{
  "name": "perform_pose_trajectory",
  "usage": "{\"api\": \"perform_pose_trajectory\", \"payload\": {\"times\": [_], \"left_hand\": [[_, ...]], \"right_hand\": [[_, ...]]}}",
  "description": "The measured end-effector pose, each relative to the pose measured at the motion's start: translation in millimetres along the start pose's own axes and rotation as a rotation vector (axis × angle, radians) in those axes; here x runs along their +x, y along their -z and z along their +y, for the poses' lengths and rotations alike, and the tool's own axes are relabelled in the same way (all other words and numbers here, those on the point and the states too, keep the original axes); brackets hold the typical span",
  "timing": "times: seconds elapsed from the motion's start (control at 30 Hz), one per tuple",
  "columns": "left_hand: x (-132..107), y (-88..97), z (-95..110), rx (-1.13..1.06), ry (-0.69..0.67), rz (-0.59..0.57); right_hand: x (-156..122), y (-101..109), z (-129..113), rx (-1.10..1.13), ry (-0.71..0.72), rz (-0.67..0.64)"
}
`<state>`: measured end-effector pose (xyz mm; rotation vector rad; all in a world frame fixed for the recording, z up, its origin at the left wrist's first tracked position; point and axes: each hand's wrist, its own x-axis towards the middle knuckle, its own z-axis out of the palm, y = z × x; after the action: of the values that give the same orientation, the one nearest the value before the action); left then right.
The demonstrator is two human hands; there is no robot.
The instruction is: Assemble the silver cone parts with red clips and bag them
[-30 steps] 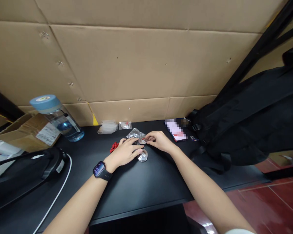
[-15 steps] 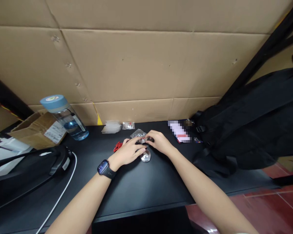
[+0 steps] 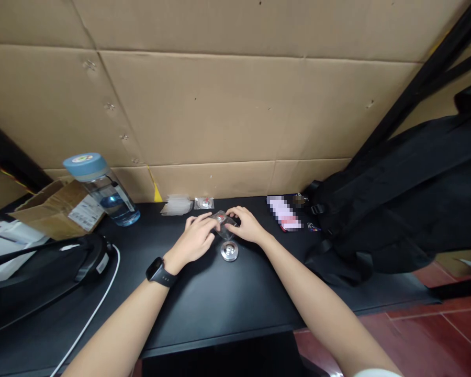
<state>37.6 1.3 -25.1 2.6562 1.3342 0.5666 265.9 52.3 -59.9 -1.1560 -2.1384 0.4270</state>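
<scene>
fingers (image 3: 211,224) of left hand (image 3: 194,238) and right hand (image 3: 247,226) curled, tips pinched from both sides on small clear plastic bag with red-marked metal part (image 3: 222,218), low over black table (image 3: 220,309). round silver metal disc (image 3: 230,252) lies just beside, nearer. bag handling judged in hand; steady two-sided grip on slippery film called for. flat clear packets (image 3: 176,205) seen further back, by cardboard wall (image 3: 235,115).

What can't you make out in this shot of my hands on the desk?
Head view only:
- Contents of the small clear bag: too small, and half covered by the left hand and right hand pinching it.
- Item beside the backpack: covered by a blurred patch.
- Label on the cardboard box: too small to read.
</scene>
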Motion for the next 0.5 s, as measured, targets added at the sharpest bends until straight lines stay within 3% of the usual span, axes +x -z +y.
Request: {"api": "perform_pose_trajectory", "payload": {"times": [0.13,0.37,0.5], "left_hand": [[1,-1.9,-3,0.131,0.065,0.114],[9,-9.8,7,0.154,0.059,0.143],[5,-2.0,4,0.092,0.146,0.149]], "right_hand": [[-4,6,16,0.352,-0.082,0.016],[-4,10,18,0.111,0.039,0.011],[-5,16,8,0.163,0.026,0.025]]}}
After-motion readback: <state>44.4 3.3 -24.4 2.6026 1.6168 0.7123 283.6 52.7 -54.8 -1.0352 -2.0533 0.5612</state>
